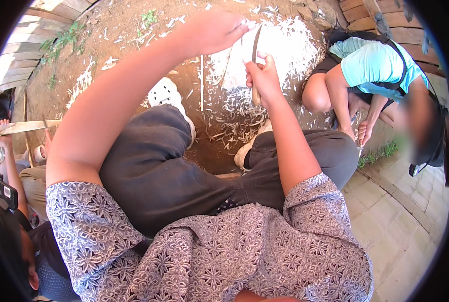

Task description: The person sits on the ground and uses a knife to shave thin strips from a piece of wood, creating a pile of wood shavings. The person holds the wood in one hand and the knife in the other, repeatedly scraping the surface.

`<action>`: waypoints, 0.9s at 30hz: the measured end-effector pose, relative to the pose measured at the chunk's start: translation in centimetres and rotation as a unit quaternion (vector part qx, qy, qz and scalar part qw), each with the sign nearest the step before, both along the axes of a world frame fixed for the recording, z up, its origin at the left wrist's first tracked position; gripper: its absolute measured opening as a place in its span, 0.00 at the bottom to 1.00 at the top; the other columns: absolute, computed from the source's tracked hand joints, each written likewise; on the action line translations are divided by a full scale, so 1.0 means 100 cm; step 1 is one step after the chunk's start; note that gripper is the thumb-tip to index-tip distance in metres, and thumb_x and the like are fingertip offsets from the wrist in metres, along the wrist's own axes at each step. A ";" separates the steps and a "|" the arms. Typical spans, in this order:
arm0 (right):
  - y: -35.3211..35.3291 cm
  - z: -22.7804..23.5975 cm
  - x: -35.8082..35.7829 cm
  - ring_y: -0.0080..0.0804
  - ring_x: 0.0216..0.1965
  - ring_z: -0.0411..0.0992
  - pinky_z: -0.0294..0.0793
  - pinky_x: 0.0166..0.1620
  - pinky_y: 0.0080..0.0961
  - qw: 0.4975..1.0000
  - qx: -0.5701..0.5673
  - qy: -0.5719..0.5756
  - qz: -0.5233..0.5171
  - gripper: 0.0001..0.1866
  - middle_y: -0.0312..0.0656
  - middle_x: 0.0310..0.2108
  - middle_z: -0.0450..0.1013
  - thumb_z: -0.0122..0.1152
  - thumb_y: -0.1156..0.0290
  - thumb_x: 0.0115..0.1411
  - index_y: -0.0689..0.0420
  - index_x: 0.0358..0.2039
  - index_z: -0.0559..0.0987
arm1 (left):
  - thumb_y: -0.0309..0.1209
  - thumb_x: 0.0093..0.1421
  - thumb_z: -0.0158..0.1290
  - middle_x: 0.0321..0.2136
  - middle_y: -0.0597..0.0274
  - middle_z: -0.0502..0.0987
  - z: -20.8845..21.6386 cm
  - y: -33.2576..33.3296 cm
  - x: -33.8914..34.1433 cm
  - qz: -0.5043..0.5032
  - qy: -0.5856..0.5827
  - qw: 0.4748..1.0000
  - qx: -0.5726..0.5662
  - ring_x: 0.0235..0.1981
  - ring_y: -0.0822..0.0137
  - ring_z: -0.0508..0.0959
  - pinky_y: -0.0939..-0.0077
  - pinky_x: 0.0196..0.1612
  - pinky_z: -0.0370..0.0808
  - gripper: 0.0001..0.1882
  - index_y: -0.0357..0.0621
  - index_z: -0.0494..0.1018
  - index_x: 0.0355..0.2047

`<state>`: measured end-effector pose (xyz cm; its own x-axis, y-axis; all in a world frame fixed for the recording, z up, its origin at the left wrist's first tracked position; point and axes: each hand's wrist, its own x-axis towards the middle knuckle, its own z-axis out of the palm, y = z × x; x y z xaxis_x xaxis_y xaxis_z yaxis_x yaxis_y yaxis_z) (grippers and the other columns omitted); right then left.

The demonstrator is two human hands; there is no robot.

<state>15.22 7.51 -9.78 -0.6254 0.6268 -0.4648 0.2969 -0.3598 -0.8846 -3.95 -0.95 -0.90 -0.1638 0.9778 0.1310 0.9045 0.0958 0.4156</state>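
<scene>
My right hand (266,80) is wrapped round the wooden handle of a knife (256,44). Its slim, slightly curved blade points up and away from me. Across from the blade tip, my left hand (215,34) is stretched far forward with thumb and fingers pinched together. Whatever lies in that pinch is lost in the bright glare, perhaps something thin and pale. Below both hands spreads a heap of white shavings (292,50), bright with sunlight.
A thin pale stick (201,83) lies on the dirt. My white clog (166,94) stands near the shavings. At right a person in a light-blue shirt (368,63) crouches; at left another person's hand (4,132) grips a long pale strip (25,127).
</scene>
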 end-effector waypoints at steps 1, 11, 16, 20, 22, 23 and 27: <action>0.000 0.001 0.001 0.23 0.26 0.69 0.73 0.29 0.23 1.000 -0.008 0.008 0.022 0.27 0.44 0.35 0.72 0.59 0.76 0.65 0.65 0.62 0.63 | 0.45 0.75 0.42 0.26 0.40 0.78 0.002 -0.002 0.002 -0.002 -0.011 1.000 -0.017 0.32 0.38 0.79 0.46 0.39 0.74 0.23 0.37 0.76 0.39; -0.001 0.053 0.021 0.25 0.28 0.72 0.77 0.29 0.24 1.000 0.002 0.006 0.001 0.29 0.46 0.46 0.76 0.47 0.72 0.72 0.58 0.71 0.54 | 0.43 0.74 0.41 0.31 0.40 0.80 0.017 -0.017 0.003 -0.072 -0.090 0.990 -0.077 0.37 0.38 0.80 0.46 0.43 0.75 0.21 0.38 0.76 0.41; -0.010 0.066 0.046 0.22 0.32 0.73 0.77 0.36 0.21 0.992 0.097 -0.057 0.058 0.35 0.41 0.42 0.75 0.52 0.77 0.69 0.59 0.74 0.53 | 0.42 0.74 0.41 0.30 0.41 0.80 0.026 -0.030 0.006 -0.096 -0.037 0.989 -0.111 0.37 0.39 0.81 0.45 0.43 0.76 0.19 0.40 0.76 0.40; -0.039 0.053 0.056 0.17 0.29 0.71 0.76 0.34 0.17 0.996 0.049 -0.047 0.051 0.29 0.40 0.43 0.75 0.52 0.74 0.72 0.60 0.71 0.59 | 0.41 0.74 0.41 0.28 0.41 0.80 0.029 -0.030 0.018 -0.121 -0.017 0.988 -0.093 0.34 0.40 0.81 0.45 0.40 0.76 0.18 0.42 0.76 0.41; -0.055 0.040 0.051 0.18 0.30 0.71 0.74 0.35 0.19 0.997 0.066 -0.032 0.024 0.26 0.39 0.41 0.75 0.51 0.74 0.72 0.60 0.69 0.62 | 0.40 0.74 0.42 0.27 0.42 0.79 0.028 -0.032 0.023 -0.124 -0.015 0.987 -0.100 0.33 0.41 0.81 0.46 0.39 0.76 0.17 0.42 0.76 0.42; -0.060 0.036 0.049 0.18 0.31 0.71 0.73 0.35 0.20 0.997 0.075 -0.025 0.011 0.25 0.38 0.40 0.75 0.51 0.74 0.71 0.59 0.68 0.64 | 0.40 0.74 0.42 0.27 0.42 0.79 0.028 -0.030 0.024 -0.125 -0.014 0.987 -0.104 0.33 0.41 0.81 0.46 0.39 0.77 0.17 0.42 0.76 0.42; -0.067 0.035 0.046 0.16 0.33 0.67 0.69 0.38 0.19 0.974 0.219 0.048 0.036 0.24 0.37 0.39 0.74 0.51 0.73 0.72 0.60 0.67 0.64 | 0.40 0.74 0.42 0.26 0.43 0.79 0.020 -0.026 0.023 -0.130 -0.020 0.988 -0.077 0.32 0.41 0.81 0.46 0.38 0.77 0.17 0.42 0.76 0.43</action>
